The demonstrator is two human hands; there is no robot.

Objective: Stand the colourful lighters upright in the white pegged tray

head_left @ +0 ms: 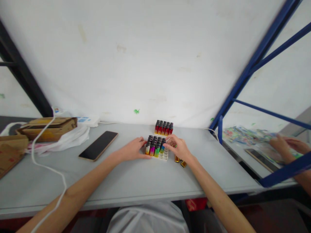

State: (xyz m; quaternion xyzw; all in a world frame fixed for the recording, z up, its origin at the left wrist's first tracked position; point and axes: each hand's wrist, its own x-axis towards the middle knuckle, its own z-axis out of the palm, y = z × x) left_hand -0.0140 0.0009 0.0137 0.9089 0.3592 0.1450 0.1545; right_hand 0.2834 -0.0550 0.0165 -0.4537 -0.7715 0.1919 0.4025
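A white tray (165,156) of upright lighters stands on the table in front of me. Its lighters have black tops and bodies in yellow, purple, green and blue; bare slots show at its right end. My left hand (134,149) steadies the tray from the left, thumb low at the near corner and fingers at the side. With fingertips closed, my right hand (178,147) is at a blue lighter (162,149) in the right part of the tray. Loose gold lighters (177,159) lie beneath and beside the right hand, partly hidden by it.
Behind stands another block of red lighters (164,127). A phone (98,145) lies to the left, with cardboard boxes (47,129), a plastic bag and a white cable (50,168) farther left. A blue metal frame (243,87) rises at right; beyond it, another person's hands (283,147) are over small packets.
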